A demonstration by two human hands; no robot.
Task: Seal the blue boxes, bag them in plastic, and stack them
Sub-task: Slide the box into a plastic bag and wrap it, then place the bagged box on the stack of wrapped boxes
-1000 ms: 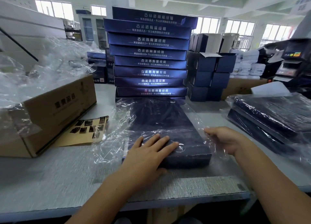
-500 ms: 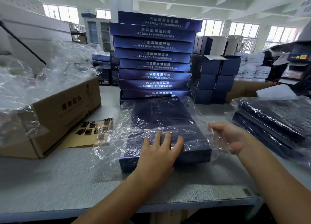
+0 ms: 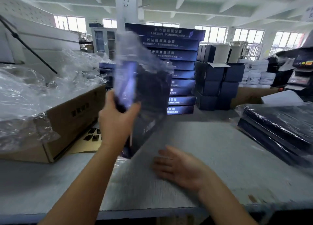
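The left hand (image 3: 116,123) is gripping the flat dark blue cardboard box in its clear plastic bag (image 3: 152,96), with thumb and fingers curling round the box's near left edge. The box is standing up on end and leaning to the right, with its lower corner down by the grey table top (image 3: 220,157). Motion blur is hiding whether that corner is touching the surface. Loose plastic is trailing off the upper end. The right hand (image 3: 179,169) is hovering just right of that lower corner, palm turned up, with fingers straight and slightly spread, holding nothing.

Behind the raised box, a tall stack of matching blue boxes with white lettering (image 3: 179,43) is standing at the back of the table. Off to the right, a low pile of bagged dark boxes (image 3: 279,131) is lying near the table's edge. To the left, a brown corrugated carton (image 3: 71,119) is sitting, heaped with crumpled clear plastic bags (image 3: 33,92).
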